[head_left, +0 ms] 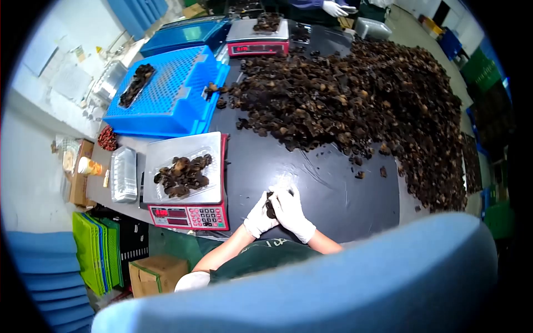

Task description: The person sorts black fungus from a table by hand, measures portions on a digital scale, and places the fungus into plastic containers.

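Both my hands wear white gloves and meet low over the dark table (250,166), close to my apron. Between my left hand (260,217) and my right hand (291,211) is a small bunch of dark wood ear mushrooms (270,205). Fingers of both hands are curled around it, covering part of the bunch. Left of my hands stands a red digital scale (216,213) with a silver pan. On that pan lies a clear plastic tray (201,154) holding brown-black wood ears (183,176).
A large heap of wood ears (333,100) covers the table's far and right side. Upturned blue crates (166,94) carry another filled tray. A second scale (258,49) stands at the back, near a co-worker's gloved hand (335,8). Clear trays (124,175) are stacked at left.
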Demonstrator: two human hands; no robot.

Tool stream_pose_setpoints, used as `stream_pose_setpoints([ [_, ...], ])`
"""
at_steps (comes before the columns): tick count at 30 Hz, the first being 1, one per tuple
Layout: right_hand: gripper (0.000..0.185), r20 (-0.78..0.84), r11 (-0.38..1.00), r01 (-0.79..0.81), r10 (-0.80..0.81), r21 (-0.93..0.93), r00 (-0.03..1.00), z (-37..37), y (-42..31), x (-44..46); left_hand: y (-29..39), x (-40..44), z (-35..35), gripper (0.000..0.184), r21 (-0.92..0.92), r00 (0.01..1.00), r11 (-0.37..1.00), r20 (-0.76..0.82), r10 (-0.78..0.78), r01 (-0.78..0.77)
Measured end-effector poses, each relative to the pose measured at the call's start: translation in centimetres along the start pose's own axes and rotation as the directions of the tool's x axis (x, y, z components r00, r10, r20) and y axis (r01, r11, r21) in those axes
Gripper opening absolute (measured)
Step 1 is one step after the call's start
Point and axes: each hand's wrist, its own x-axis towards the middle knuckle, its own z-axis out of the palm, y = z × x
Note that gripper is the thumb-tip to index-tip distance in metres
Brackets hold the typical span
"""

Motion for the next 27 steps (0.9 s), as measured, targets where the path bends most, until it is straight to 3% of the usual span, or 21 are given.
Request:
stream_pose_setpoints([
  [2, 0.032, -0.004, 0.997, 0.041, -0.042, -0.064, 0.999, 0.2, 0.0, -0.2, 1.1, -0.7, 1.5, 0.035, -0.534, 0.995, 0.840, 0.040, -0.086, 0.094],
  [5, 0.029, 0.000, 0.999, 0.036, -0.036, -0.038, 0.999, 0.8, -0.2, 0.1, 1.3, -1.1, 2.9, 0.031, -0.421, 0.991, 0.905, -0.087, -0.104, 0.058],
  [6, 0.027, -0.064, 0.999, 0.038, -0.038, 0.009, 0.997, 0.8, -0.9, 0.4, 1.5, -1.3, 3.4, 0.031, -0.505, 0.990, 0.852, 0.094, -0.106, 0.139],
  [7, 0.025, -0.125, 0.998, 0.040, -0.033, 0.057, 0.992, 0.7, -1.7, 0.6, 0.9, -1.0, 3.6, 0.038, -0.411, 0.953, 0.907, -0.228, -0.202, 0.094],
  [9, 0.021, -0.168, 0.995, 0.096, -0.089, 0.032, 0.982, 0.3, -2.7, 1.1, 0.3, -1.0, 2.2, 0.033, -0.773, 0.975, 0.595, 0.165, -0.145, 0.220],
  [10, 0.018, -0.184, 0.989, 0.122, -0.106, 0.080, 0.977, 0.1, -2.9, 1.3, 0.5, -1.2, 2.3, 0.033, -0.774, 0.977, 0.596, 0.163, -0.140, 0.215],
  [11, 0.015, -0.201, 0.981, 0.149, -0.122, 0.126, 0.972, 0.0, -3.0, 1.6, 0.6, -1.4, 2.3, 0.028, -0.659, 0.971, 0.745, -0.091, -0.222, 0.108],
  [12, 0.013, -0.198, 0.952, 0.052, 0.009, 0.300, 0.980, 0.1, -3.0, 1.8, 1.1, -1.6, 2.8, 0.023, -0.496, 0.905, 0.868, -0.350, -0.244, 0.042],
  [13, 0.011, -0.170, 0.886, -0.042, 0.136, 0.463, 0.976, 0.3, -2.5, 1.9, 2.5, -2.1, 2.5, 0.015, -0.694, 0.988, 0.710, 0.156, -0.012, 0.118],
  [14, 0.010, -0.041, 0.761, -0.218, 0.305, 0.611, 0.951, 0.9, -1.0, 2.0, 3.7, -3.4, 2.3, 0.015, -0.549, 0.998, 0.834, -0.064, 0.020, -0.052],
  [15, 0.008, -0.165, 0.906, -0.082, 0.164, 0.416, 0.973, 0.0, -0.6, 2.2, 7.5, -5.6, 6.4, 0.015, -0.350, 0.958, 0.918, -0.273, 0.091, -0.187],
  [16, 0.006, -0.191, 0.943, -0.009, 0.076, 0.332, 0.979, -0.7, -0.2, 2.5, 10.3, -7.5, 8.3, 0.017, -0.087, 0.885, 0.914, -0.301, 0.355, -0.396],
  [17, 0.005, -0.209, 0.968, 0.065, -0.013, 0.244, 0.978, -1.3, 0.2, 2.6, 12.9, -9.3, 7.7, 0.020, 0.255, 0.791, 0.827, -0.255, 0.557, -0.501],
  [18, 0.004, -0.153, 0.984, 0.020, 0.007, 0.178, 0.988, -1.6, 0.5, 2.6, 14.9, -10.7, 7.3, 0.021, 0.577, 0.542, 0.626, -0.341, 0.768, -0.524],
  [19, 0.004, -0.146, 0.983, 0.029, -0.002, 0.181, 0.989, -1.4, 1.0, 2.6, 18.0, -12.7, 3.4, 0.023, 0.996, 0.064, 0.018, -0.013, 0.998, -0.082],
  [20, 0.005, -0.090, 0.992, 0.103, -0.096, 0.074, 0.991, -1.0, 1.8, 2.6, 19.2, -13.4, 2.6, 0.023, 0.998, -0.031, -0.065, 0.064, 0.997, -0.017],
  [21, 0.007, -0.025, 0.983, 0.183, -0.184, -0.028, 0.983, -0.2, 2.5, 2.5, 20.1, -14.0, -0.3, 0.022, 0.955, -0.009, -0.223, 0.229, 0.973, 0.193],
  [23, 0.008, 0.035, 0.970, 0.202, -0.199, -0.134, 0.979, 1.1, 2.6, 2.2, 20.8, -14.2, -4.5, 0.024, 0.819, 0.259, -0.357, 0.263, 0.929, 0.449],
  [24, 0.007, 0.047, 0.968, 0.209, -0.205, -0.136, 0.978, 1.7, 3.0, 2.1, 20.3, -13.8, -5.6, 0.026, 0.768, 0.325, -0.404, 0.267, 0.907, 0.497],
  [25, 0.007, 0.057, 0.966, 0.220, -0.214, -0.138, 0.975, 2.2, 3.4, 2.2, 20.2, -13.6, -5.1, 0.026, 0.738, 0.320, -0.395, 0.251, 0.913, 0.547],
  [27, 0.007, 0.074, 0.969, 0.229, -0.223, -0.090, 0.972, 2.5, 4.1, 2.0, 19.8, -13.6, -2.9, 0.026, 0.727, 0.177, -0.342, 0.297, 0.938, 0.595],
])
